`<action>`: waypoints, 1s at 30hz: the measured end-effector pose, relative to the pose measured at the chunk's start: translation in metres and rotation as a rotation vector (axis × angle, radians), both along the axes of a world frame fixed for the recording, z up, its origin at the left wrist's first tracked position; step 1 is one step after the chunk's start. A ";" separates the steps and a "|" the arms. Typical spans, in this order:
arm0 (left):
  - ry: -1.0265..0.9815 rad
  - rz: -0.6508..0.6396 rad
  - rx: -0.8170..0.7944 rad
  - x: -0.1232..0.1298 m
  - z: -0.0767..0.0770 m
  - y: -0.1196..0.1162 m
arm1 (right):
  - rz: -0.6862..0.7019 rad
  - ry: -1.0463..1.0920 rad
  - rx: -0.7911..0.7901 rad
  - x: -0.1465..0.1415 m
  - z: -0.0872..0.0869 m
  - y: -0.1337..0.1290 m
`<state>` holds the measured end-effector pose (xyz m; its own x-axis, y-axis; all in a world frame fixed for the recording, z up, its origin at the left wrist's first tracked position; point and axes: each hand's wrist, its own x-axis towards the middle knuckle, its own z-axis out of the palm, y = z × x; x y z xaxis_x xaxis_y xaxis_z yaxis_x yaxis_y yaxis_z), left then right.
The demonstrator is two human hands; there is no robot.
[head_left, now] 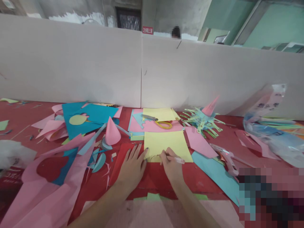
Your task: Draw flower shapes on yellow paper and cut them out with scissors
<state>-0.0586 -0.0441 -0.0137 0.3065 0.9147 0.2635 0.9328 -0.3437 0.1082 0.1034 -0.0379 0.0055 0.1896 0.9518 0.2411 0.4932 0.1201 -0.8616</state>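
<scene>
A yellow sheet of paper [167,142] lies on the red table in front of me. My right hand [171,163] is closed around a pen [177,159], its tip hidden by my fingers near the sheet's lower edge. A curved line shows on the sheet just left of that hand. My left hand [133,163] lies flat with fingers spread, partly on red paper [118,158] and touching the yellow sheet's left edge. Yellow-handled scissors [163,125] rest on pink and yellow paper behind the sheet.
A pink cone [112,132] stands among scraps at left. At right are a fringed green piece with a pink cone [210,107], a glue gun [226,160] and a plastic bag [280,139]. A white partition [95,63] rises behind the table.
</scene>
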 end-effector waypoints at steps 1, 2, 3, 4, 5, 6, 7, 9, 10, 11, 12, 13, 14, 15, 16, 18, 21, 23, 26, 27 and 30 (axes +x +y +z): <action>0.000 0.003 -0.003 0.000 0.000 0.000 | 0.000 0.016 -0.007 0.001 0.000 0.000; 0.000 0.005 -0.005 0.000 0.001 0.000 | 0.008 0.032 -0.016 0.001 0.000 0.000; -0.002 0.007 -0.005 0.000 0.001 -0.001 | 0.021 0.043 -0.022 0.002 0.000 0.000; -0.004 0.007 -0.004 0.000 0.001 -0.001 | 0.038 0.047 -0.025 0.002 0.001 0.000; -0.006 0.006 -0.002 0.000 0.001 -0.001 | 0.057 0.044 -0.023 0.002 0.001 0.000; -0.007 0.004 -0.001 0.000 0.001 -0.001 | 0.074 0.034 -0.020 0.002 0.002 0.000; -0.007 0.002 -0.002 0.000 0.001 -0.001 | 0.091 0.018 -0.018 0.002 0.003 0.000; -0.005 0.002 -0.007 0.000 0.001 -0.001 | 0.101 -0.016 -0.018 0.001 0.004 -0.001; -0.003 0.003 -0.010 0.000 0.002 -0.001 | 0.087 -0.030 -0.018 0.001 0.004 -0.001; 0.000 0.006 -0.013 0.000 0.002 -0.001 | 0.063 -0.040 -0.016 0.000 0.004 -0.001; 0.002 0.007 -0.015 0.000 0.002 -0.001 | 0.033 -0.045 -0.014 0.000 0.003 -0.001; 0.004 0.007 -0.015 0.000 0.002 -0.001 | 0.003 -0.045 -0.010 -0.001 0.003 -0.001; 0.005 0.007 -0.012 0.000 0.001 0.000 | -0.021 -0.041 -0.006 -0.001 0.002 -0.001; 0.005 0.006 -0.008 0.000 0.001 0.000 | -0.034 -0.034 -0.006 -0.001 0.002 -0.001; 0.003 0.005 -0.003 0.000 0.000 0.000 | -0.037 -0.023 -0.010 0.000 0.001 -0.001; -0.002 0.004 0.008 0.000 -0.001 0.000 | -0.030 0.010 -0.020 0.001 0.001 -0.001; -0.005 0.002 0.015 0.000 -0.001 0.000 | -0.003 0.040 -0.033 0.003 0.001 -0.002; -0.004 0.003 0.009 0.000 0.000 0.000 | 0.023 0.021 -0.029 0.003 0.001 -0.002; 0.002 0.011 -0.016 0.001 0.002 0.000 | 0.041 -0.010 -0.031 0.001 0.002 -0.002; 0.006 0.012 -0.024 0.001 0.002 0.000 | 0.032 -0.013 -0.034 0.001 0.002 -0.002; 0.010 0.012 -0.032 0.001 0.001 0.000 | -0.013 0.003 -0.041 0.002 0.001 -0.001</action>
